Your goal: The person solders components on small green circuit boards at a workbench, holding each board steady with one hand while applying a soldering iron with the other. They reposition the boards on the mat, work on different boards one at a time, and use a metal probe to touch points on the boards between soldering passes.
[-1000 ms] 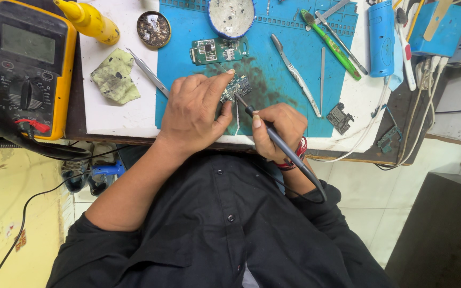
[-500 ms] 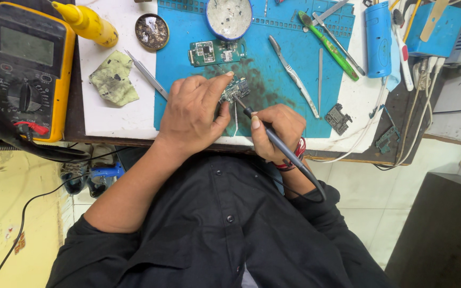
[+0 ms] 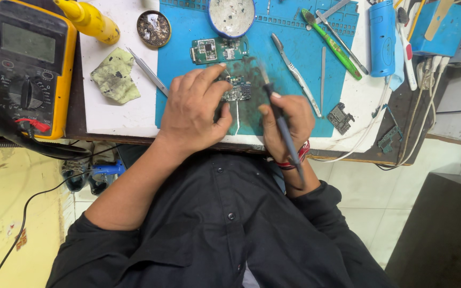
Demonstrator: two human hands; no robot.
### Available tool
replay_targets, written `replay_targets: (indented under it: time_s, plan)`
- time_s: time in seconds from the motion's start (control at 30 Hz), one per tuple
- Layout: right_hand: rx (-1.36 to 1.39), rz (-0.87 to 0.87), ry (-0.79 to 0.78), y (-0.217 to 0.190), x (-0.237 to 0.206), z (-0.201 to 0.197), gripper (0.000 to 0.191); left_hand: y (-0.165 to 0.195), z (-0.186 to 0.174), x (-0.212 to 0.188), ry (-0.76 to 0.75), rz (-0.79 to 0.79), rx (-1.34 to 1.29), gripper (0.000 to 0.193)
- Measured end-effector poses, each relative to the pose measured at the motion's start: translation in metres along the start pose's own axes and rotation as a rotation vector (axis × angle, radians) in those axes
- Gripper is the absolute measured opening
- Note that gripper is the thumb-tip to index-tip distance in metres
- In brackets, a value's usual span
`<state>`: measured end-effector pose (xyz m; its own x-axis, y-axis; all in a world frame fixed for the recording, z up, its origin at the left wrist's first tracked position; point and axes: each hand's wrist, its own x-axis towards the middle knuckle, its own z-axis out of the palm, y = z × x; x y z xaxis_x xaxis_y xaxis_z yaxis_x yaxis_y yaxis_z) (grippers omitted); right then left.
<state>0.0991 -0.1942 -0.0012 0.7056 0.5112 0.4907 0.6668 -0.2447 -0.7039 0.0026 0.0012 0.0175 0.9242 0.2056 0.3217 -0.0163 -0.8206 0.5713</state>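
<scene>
Multimeter (image 3: 28, 64): yellow-cased, lying flat at the far left of the table (image 3: 113, 114), its dial facing up.
Yellow bottle (image 3: 89, 20): lies tilted beside the multimeter's top corner.
Rag (image 3: 114, 77): crumpled, stained, green, on the white sheet, with metal tweezers (image 3: 146, 71) just to its right.
Round tin (image 3: 153, 29): open, dark residue inside, at the edge of the blue mat (image 3: 300, 58).
Left hand (image 3: 193, 114): palm down on the blue mat, forearm coming up from the lower left, wrist at the table edge; fingers spread and curved, fingertips pressing on the small circuit board (image 3: 236, 92), thumb tucked toward the mat's front edge.
Small circuit board: flat on the dark, stained middle of the mat, between the 2 hands, partly covered by the left fingers.
Second circuit board (image 3: 219, 50): green, lies free just above the left hand.
Right hand (image 3: 288, 121): curled in a pen grip, pinching the soldering iron (image 3: 278, 114); wrist wears a red band and rests at the table edge.
Soldering iron: dark handle slants back over the wrist, tip blurred, pointing up-left near the small circuit board; contact cannot be told.
Green-handled brush (image 3: 333, 44): lies diagonally on the mat's right part.
Blue cylinder (image 3: 382, 37): stands off the mat's right edge.
</scene>
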Motion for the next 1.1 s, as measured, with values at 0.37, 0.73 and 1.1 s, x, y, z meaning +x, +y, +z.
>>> replay_targets:
  time_s: [0.37,0.73,1.1]
  plan:
    - [0.043,-0.127,-0.139,-0.002,0.009,0.001,0.008,-0.002,0.004,-0.001,0.018,-0.010,0.042,0.024]
    - [0.050,-0.154,-0.146,-0.006,0.013,0.001,0.007,-0.001,0.004,-0.001,0.015,-0.013,0.042,0.024]
    - [0.027,-0.175,-0.149,-0.006,0.013,0.002,0.008,-0.002,0.004,-0.001,0.017,-0.005,0.041,0.025]
